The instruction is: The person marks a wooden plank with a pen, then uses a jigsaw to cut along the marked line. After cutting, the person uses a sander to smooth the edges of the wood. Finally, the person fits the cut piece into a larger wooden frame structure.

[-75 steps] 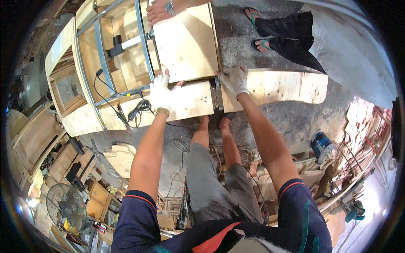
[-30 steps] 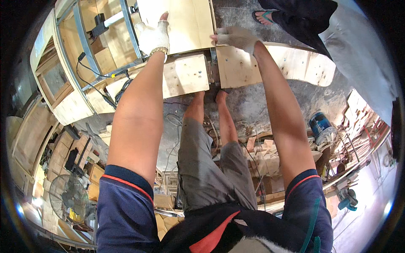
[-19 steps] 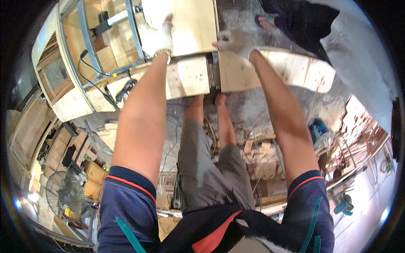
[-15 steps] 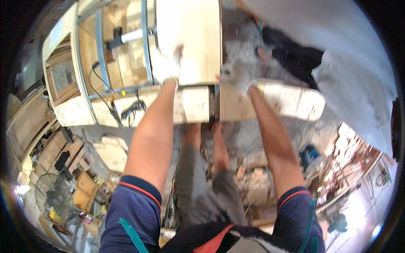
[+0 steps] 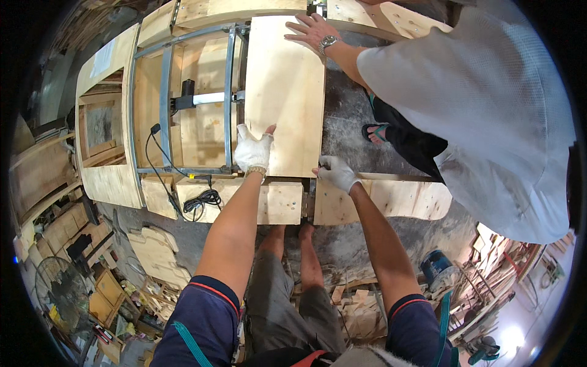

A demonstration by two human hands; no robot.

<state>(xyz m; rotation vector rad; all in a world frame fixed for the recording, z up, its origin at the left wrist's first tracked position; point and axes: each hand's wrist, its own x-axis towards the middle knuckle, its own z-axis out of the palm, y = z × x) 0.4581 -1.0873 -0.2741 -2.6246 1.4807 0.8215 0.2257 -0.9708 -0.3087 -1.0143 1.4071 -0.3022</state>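
A pale plywood panel [image 5: 284, 92] lies across a long wooden frame with grey metal bars. My left hand [image 5: 253, 151], in a white work glove with bare fingertips, rests on the panel's left edge near its front, thumb and fingers spread. My right hand [image 5: 337, 174], gloved the same way, is closed at the panel's near right corner, its fingers curled at the edge. Another person's bare hand [image 5: 312, 32], wearing a wristwatch, lies flat on the panel's far end.
Left of the panel, the metal frame [image 5: 166, 110] holds a black-and-white linear actuator [image 5: 202, 98]. A coiled black cable [image 5: 203, 200] lies on the front rail [image 5: 278, 202]. The other person [image 5: 483, 122] stands at right. A blue bucket [image 5: 436, 268] and wood scraps [image 5: 489, 269] lie behind.
The view has shifted and sharpened, so the frame now appears lower in it. The other person's hand on the panel's far end has come into sight. Both my hands stay at the panel.
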